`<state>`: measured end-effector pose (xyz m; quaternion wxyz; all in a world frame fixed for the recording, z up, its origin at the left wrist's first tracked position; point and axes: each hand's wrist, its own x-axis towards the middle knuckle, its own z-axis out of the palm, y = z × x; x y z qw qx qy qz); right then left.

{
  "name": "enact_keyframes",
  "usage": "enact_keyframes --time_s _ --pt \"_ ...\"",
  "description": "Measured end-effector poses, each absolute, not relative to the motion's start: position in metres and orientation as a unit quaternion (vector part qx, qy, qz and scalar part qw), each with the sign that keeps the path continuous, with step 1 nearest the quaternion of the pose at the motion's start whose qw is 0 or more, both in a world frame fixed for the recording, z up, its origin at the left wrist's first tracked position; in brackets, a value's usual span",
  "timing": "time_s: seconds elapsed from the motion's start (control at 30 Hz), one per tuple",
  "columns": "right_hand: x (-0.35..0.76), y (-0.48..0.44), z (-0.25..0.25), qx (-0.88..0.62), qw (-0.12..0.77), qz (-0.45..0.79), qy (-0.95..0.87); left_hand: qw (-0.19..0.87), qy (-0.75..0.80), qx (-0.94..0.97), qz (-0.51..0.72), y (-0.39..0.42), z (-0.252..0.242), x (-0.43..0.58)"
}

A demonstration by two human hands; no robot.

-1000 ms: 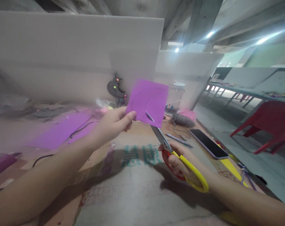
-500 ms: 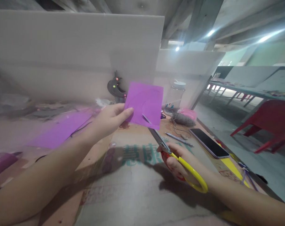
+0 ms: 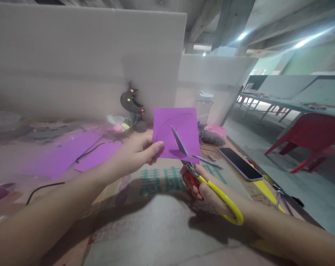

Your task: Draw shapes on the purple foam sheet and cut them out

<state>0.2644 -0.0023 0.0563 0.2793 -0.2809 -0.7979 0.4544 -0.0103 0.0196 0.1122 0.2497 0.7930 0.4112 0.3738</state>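
Note:
Between thumb and fingers, my left hand (image 3: 141, 151) pinches the lower left edge of a square purple sheet (image 3: 167, 122), which is held up above the table. A curved outline is drawn on the sheet. My right hand (image 3: 203, 188) grips scissors (image 3: 225, 201) with one yellow and one red handle loop. The scissors' blades are parted across the sheet's lower edge, one in front of it and the other mostly hidden behind. Under both hands lies a cardboard sheet (image 3: 156, 221) with green printed characters.
A black crescent with coloured pins (image 3: 131, 101) stands at the back, near a lidded clear jar (image 3: 204, 107) and grey yarn (image 3: 211, 137). A phone (image 3: 239, 163) and a pen (image 3: 209, 162) lie on the right. More purple sheets (image 3: 62, 153) are on the left. A red chair (image 3: 308, 136) stands beyond.
The purple sheet has been turned more upright and shifted slightly right and down with my left hand. The scissors' blades now reach further over its lower edge.

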Motion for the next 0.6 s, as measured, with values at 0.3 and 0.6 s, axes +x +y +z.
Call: enact_keyframes --time_s 0.3,0.6 --pt "0.2596 -0.0029 0.0609 -0.291 0.276 0.480 -0.780 0.230 0.424 0.800 0.357 0.0218 0.1121 -0.0138" --pt "0.2570 -0.0022 0.0660 -0.288 0.273 0.451 -0.799 0.233 0.416 0.804 0.356 0.0226 0.1114 -0.0152"
